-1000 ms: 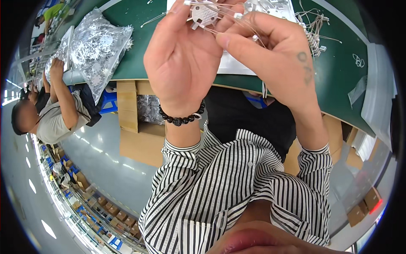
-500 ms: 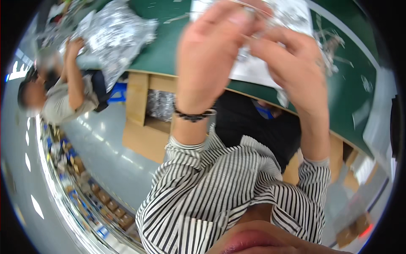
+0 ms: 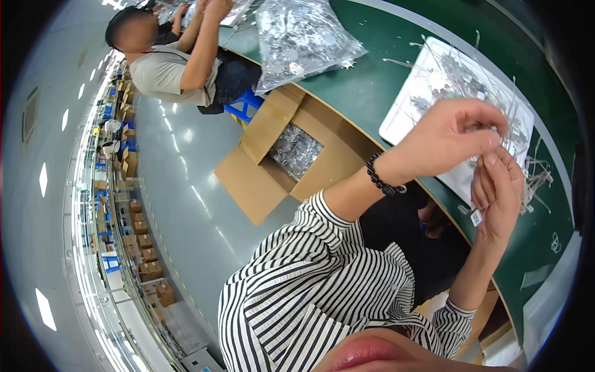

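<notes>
My left hand (image 3: 451,135), with a dark bead bracelet at the wrist, is closed in a pinch, thumb against bent fingers. Its fingertips meet those of my right hand (image 3: 501,189) above the near side of a white tray (image 3: 392,119). What the left fingertips pinch is too small to make out. My right hand is closed too, fingers curled, and a small white tag (image 3: 476,217) pokes out from beneath them. Silvery flat pieces (image 3: 437,80) with thin pale cords lie heaped in the tray, partly covered by my hands.
A clear bag of silvery pieces (image 3: 304,40) lies on the green table (image 3: 365,77). Below the edge stands an open cardboard box (image 3: 269,133) holding more silvery material. Loose cords (image 3: 538,180) lie beside the tray. At the far left another person (image 3: 176,71) works at the table.
The view has swung, so table, bag and box sit further right. My hands are lower in the picture and still together at the fingertips. A white tag now shows at my right hand.
</notes>
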`<state>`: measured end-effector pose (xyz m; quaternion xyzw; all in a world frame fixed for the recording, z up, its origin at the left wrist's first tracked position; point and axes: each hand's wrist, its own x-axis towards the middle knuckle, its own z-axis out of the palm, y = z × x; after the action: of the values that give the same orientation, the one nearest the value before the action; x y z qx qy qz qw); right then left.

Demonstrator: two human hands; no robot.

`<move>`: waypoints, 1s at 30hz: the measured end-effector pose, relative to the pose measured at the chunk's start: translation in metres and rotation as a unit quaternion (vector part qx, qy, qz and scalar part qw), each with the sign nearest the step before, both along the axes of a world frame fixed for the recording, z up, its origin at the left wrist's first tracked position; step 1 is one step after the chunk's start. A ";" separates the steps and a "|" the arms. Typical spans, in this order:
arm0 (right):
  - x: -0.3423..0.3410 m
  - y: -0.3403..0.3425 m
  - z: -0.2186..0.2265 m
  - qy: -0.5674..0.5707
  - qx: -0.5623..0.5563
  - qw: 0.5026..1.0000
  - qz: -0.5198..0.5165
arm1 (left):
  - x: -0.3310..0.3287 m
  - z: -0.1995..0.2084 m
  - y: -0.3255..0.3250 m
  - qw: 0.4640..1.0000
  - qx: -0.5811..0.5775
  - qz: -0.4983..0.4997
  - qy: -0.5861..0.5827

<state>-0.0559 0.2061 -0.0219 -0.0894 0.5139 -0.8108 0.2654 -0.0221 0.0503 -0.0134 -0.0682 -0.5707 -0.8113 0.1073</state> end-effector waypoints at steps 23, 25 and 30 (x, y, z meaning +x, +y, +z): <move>0.009 -0.026 -0.002 0.179 0.048 0.982 -0.043 | -0.008 -0.011 -0.027 0.948 0.261 -0.177 -0.030; 0.009 -0.030 -0.009 0.243 0.084 0.964 -0.070 | -0.010 -0.017 -0.026 0.963 0.211 -0.164 -0.037; 0.010 -0.040 -0.001 0.228 0.116 0.963 -0.089 | 0.005 0.003 -0.017 0.999 0.032 0.006 -0.037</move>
<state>-0.0457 0.1660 -0.0228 -0.1940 0.6569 -0.7245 0.0766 -0.0169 0.0334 -0.0106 -0.0312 -0.5487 -0.8303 0.0927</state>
